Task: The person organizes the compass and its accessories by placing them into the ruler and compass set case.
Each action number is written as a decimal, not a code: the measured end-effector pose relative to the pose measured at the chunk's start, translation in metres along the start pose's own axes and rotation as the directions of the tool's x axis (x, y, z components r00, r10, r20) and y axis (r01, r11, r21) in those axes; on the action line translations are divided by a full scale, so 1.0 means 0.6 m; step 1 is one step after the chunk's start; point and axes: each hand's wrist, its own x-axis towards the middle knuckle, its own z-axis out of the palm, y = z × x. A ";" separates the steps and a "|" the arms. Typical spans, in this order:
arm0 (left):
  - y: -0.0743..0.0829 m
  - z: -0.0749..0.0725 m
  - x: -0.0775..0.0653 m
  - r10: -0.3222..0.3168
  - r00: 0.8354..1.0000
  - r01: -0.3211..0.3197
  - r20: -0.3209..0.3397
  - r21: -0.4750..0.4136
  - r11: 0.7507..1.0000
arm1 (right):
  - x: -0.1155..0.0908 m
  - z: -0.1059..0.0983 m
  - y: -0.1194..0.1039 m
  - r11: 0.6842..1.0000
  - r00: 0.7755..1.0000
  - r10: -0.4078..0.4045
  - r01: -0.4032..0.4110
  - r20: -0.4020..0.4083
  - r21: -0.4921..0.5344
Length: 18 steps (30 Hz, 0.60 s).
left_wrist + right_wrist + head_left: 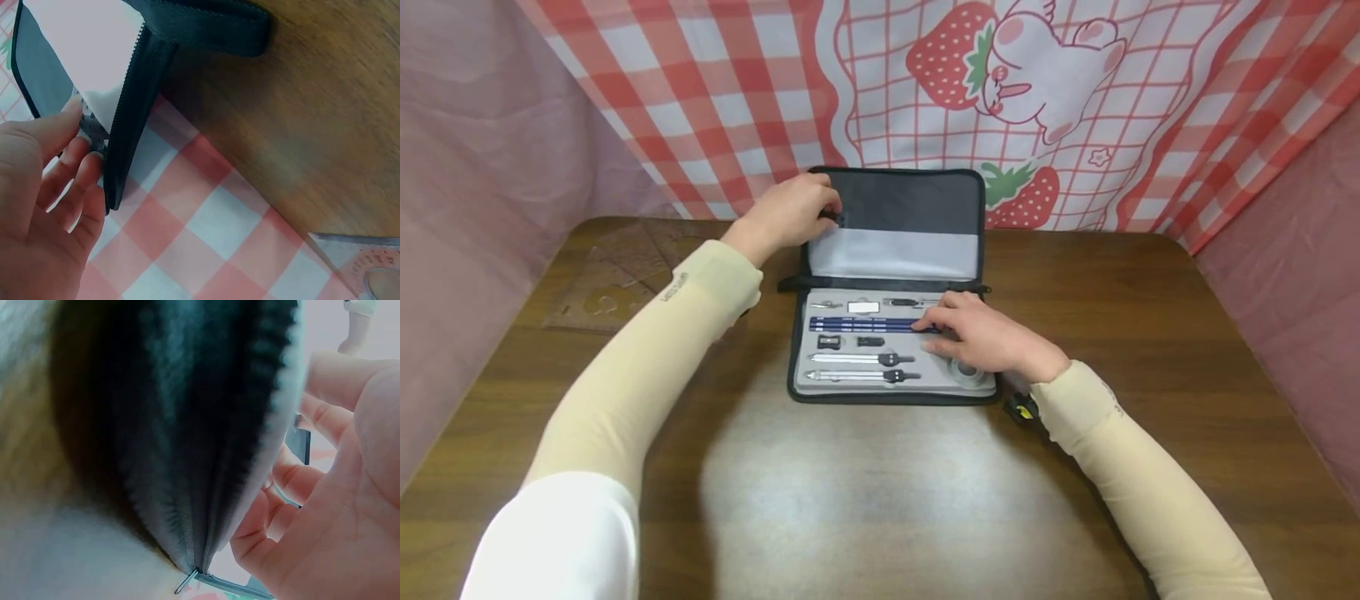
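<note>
A black zip case [892,398] lies unfolded on the table, its lid propped up at the back against the checked cloth. My left hand [793,208] is at the lid's left edge; in the left wrist view its thumb and fingers pinch a clear piece with dark markings [94,128] at the pale lid pocket [103,59]. My right hand [981,333] rests over the right side of the grey tray [857,393], fingers loosely bent by the blue pencils [865,324]. The tray also carries an eraser [862,307], a sharpener [829,342] and two compasses [857,376].
Clear plastic drawing templates [602,287] lie at the table's back left. A black object with a yellow mark [1022,408] is beside my right wrist. The red-and-white checked cloth [715,100] hangs behind the wooden table [1150,333].
</note>
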 end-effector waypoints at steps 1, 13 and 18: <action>0.000 0.001 -0.001 0.000 1.000 0.000 0.004 -0.002 1.000 | 0.000 0.001 0.000 1.000 1.000 0.002 -0.002 0.000 -0.001; -0.053 -0.018 -0.038 -0.125 0.984 0.095 -0.123 -0.228 0.969 | -0.002 0.002 0.000 1.000 1.000 0.003 -0.003 -0.003 0.005; -0.128 -0.025 -0.080 -0.250 0.963 0.213 -0.095 -0.296 0.931 | -0.001 0.002 -0.001 1.000 1.000 0.004 -0.004 -0.006 0.004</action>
